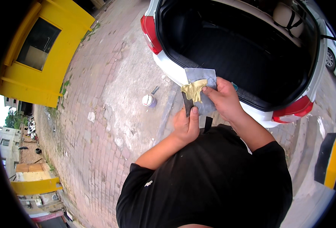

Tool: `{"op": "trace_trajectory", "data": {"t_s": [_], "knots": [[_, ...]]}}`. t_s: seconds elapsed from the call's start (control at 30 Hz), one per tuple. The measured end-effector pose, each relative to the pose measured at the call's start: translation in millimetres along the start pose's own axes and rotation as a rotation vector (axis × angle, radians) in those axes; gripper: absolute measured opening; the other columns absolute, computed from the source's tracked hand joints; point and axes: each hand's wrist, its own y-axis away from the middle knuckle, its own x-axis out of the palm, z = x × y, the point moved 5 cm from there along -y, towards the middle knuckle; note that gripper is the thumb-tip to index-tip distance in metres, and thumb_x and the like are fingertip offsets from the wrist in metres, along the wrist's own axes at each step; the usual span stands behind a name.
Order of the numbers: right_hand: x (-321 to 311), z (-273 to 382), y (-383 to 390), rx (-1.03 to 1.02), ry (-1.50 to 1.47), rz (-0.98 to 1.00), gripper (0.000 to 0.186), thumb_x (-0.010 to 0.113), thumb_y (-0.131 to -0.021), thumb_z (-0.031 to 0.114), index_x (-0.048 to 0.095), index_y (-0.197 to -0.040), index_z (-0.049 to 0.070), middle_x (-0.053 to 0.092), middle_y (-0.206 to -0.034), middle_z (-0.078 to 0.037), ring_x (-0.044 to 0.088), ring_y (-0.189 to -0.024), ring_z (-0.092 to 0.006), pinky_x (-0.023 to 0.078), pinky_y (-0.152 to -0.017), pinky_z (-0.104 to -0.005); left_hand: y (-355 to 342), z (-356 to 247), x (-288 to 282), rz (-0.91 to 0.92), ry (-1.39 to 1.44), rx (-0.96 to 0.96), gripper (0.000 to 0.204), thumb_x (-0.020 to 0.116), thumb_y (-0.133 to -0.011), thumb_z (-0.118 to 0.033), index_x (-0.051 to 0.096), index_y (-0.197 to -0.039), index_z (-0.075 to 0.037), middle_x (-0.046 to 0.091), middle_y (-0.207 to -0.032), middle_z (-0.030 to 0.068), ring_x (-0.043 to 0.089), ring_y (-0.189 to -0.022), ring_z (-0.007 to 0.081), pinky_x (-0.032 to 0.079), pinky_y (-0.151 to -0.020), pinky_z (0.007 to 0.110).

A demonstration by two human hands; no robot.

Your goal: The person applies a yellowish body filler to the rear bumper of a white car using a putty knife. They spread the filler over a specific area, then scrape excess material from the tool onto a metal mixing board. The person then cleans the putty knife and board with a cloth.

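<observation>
From where I stand, one smooth yellow wall (69,22) with a dark window (39,38) stands beside rough pinkish paving (88,95). One round, white-topped tub (149,100) sits nearby. The left hand (186,126) is closed, thumb on top, on one thin dark blade (188,105) touching creamy tan paste (195,90) on one flat grey sheet (200,73); the right hand (225,98) pinches that sheet's right side, before a white car (170,70) with two glossy red lights (151,35)
</observation>
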Motion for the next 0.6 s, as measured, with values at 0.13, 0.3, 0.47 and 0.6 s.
{"op": "trace_trajectory", "data": {"t_s": [0.13, 0.3, 0.47, 0.6], "knots": [[8, 2, 6, 0.033, 0.031, -0.027, 0.017, 0.054, -0.091, -0.002, 0.061, -0.106, -0.004, 0.068, -0.096, -0.006, 0.063, -0.086, -0.0093, 0.052, -0.075, -0.0254, 3, -2, -1, 0.145, 0.006, 0.070, 0.014, 0.050, -0.097, -0.006, 0.058, -0.101, 0.006, 0.054, -0.062, 0.0115, 0.055, -0.050, 0.0297, 0.042, -0.049, 0.038], [18, -4, 13, 0.155, 0.015, 0.014, 0.022, 0.052, -0.090, -0.004, 0.061, -0.111, -0.003, 0.067, -0.103, -0.007, 0.064, -0.091, -0.0115, 0.052, -0.080, -0.0278, 15, 9, -13, 0.337, 0.146, -0.064, 0.019, 0.048, -0.098, -0.010, 0.058, -0.095, 0.005, 0.057, -0.066, 0.0150, 0.056, -0.052, 0.0328, 0.044, -0.052, 0.040], [29, -28, 12, 0.236, -0.193, -0.075, 0.028, 0.049, -0.094, -0.002, 0.055, -0.122, -0.004, 0.065, -0.115, -0.010, 0.062, -0.105, -0.0148, 0.048, -0.095, -0.0307, 53, 73, -56, 0.201, 0.304, -0.424, 0.029, 0.048, -0.101, -0.022, 0.060, -0.095, 0.004, 0.060, -0.072, 0.0059, 0.058, -0.065, 0.0162, 0.043, -0.061, 0.030], [47, -62, 7, 0.203, -0.059, -0.096, 0.027, 0.047, -0.097, 0.000, 0.054, -0.122, -0.002, 0.064, -0.117, -0.010, 0.061, -0.106, -0.0144, 0.047, -0.094, -0.0313, 101, 130, -114, -0.230, 0.547, -0.662, 0.028, 0.048, -0.102, -0.022, 0.061, -0.099, 0.002, 0.062, -0.082, 0.0002, 0.056, -0.076, 0.0078, 0.044, -0.067, 0.025]]}}
